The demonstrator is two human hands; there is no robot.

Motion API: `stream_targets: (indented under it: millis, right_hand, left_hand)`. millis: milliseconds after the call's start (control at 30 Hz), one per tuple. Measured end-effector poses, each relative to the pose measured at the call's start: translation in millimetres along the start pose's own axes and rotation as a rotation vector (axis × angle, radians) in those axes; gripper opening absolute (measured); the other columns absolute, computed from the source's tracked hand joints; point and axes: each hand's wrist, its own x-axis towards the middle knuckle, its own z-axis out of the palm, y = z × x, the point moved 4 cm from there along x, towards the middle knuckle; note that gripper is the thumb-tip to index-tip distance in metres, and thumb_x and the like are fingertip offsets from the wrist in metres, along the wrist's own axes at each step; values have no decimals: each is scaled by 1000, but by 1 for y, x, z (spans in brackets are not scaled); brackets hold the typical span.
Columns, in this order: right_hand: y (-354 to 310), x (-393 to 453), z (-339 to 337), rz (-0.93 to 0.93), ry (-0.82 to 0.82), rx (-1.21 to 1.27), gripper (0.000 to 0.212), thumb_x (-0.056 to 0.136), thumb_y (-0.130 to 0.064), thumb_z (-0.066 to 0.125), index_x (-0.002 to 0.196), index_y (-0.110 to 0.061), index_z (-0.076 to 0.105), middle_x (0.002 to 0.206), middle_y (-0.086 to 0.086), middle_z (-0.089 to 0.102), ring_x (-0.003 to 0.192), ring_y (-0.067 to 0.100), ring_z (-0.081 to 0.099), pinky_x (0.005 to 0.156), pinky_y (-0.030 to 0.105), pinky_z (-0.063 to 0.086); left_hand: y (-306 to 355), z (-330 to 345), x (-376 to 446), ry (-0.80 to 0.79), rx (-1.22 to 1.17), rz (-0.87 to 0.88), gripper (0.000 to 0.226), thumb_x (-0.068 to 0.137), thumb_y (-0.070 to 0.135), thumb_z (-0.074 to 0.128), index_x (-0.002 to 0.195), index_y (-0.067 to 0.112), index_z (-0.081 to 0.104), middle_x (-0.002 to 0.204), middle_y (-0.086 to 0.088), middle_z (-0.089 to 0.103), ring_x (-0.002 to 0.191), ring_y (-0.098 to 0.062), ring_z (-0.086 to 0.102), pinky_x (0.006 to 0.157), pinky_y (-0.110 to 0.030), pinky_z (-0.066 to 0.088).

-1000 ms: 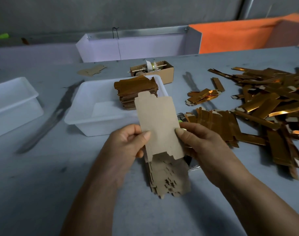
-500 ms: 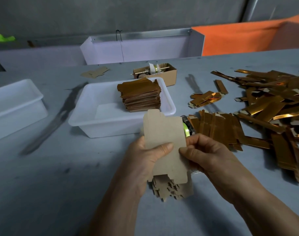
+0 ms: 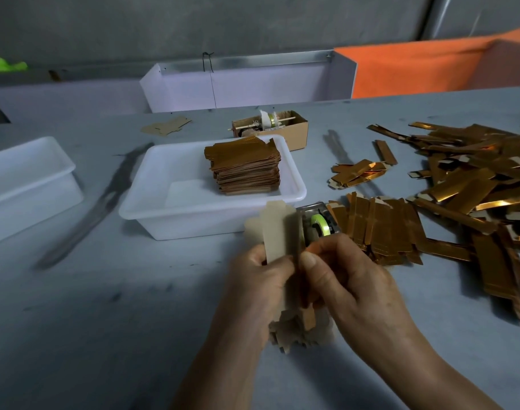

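Note:
A die-cut cardboard blank, plain brown on the side facing me, stands upright and partly folded lengthwise between my hands. My left hand grips its left panel, thumb on the front. My right hand pinches the right panel, whose gold face shows at the fold. Under my hands lies a stack of flat blanks, brown side up. A white tub behind holds a stack of gold blanks.
A tape dispenser with a green roll sits just beyond my fingers. Folded gold pieces lie to its right, and a large loose pile spreads further right. An open cardboard box and a second white tub also stand on the grey table.
The blank was flat and held up high; it has come down towards me and is now folded along its length, with both hands closer together. The view has shifted slightly.

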Motion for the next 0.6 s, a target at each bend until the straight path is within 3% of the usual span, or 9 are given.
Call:
stream_targets:
  millis: [133, 267, 400, 500, 600]
  right_hand:
    - [6, 1, 0, 51, -36, 51, 17, 84, -44, 46, 91, -32, 56, 76, -11, 67, 67, 1, 65, 57, 13, 51]
    - [11, 2, 0, 140, -95, 65, 7, 85, -35, 56, 90, -33, 60, 80, -14, 68, 71, 0, 66, 62, 17, 54]
    - [24, 2, -8, 315, 38, 230, 40, 60, -51, 63, 92, -29, 59, 77, -7, 66, 75, 6, 64, 68, 25, 52]
    - [27, 2, -4, 433, -97, 460, 32, 68, -36, 66, 95, -19, 68, 84, 3, 71, 84, 19, 68, 80, 37, 52]
    - [29, 2, -2, 472, -113, 529, 18, 79, -20, 62, 94, -14, 69, 82, 1, 72, 77, 14, 69, 71, 27, 50]
  left_hand:
    - [6, -1, -4, -179, 32, 31, 27, 82, 45, 66, 89, 20, 74, 88, -5, 75, 91, -25, 71, 87, -49, 53]
    - [8, -4, -7, -133, 195, 121, 15, 94, 28, 57, 93, 25, 72, 87, 3, 75, 86, -13, 71, 84, -41, 57]
    - [9, -2, -11, -195, 186, 71, 13, 94, 23, 58, 96, 24, 71, 91, 3, 76, 90, -15, 71, 91, -45, 54]
    - [10, 3, -14, -255, 211, 52, 20, 91, 22, 62, 110, 24, 66, 101, 3, 75, 97, -13, 69, 93, -43, 53]
    - [8, 3, -11, -197, 222, 31, 22, 86, 24, 68, 107, 22, 62, 99, 3, 74, 93, -14, 69, 91, -44, 53]
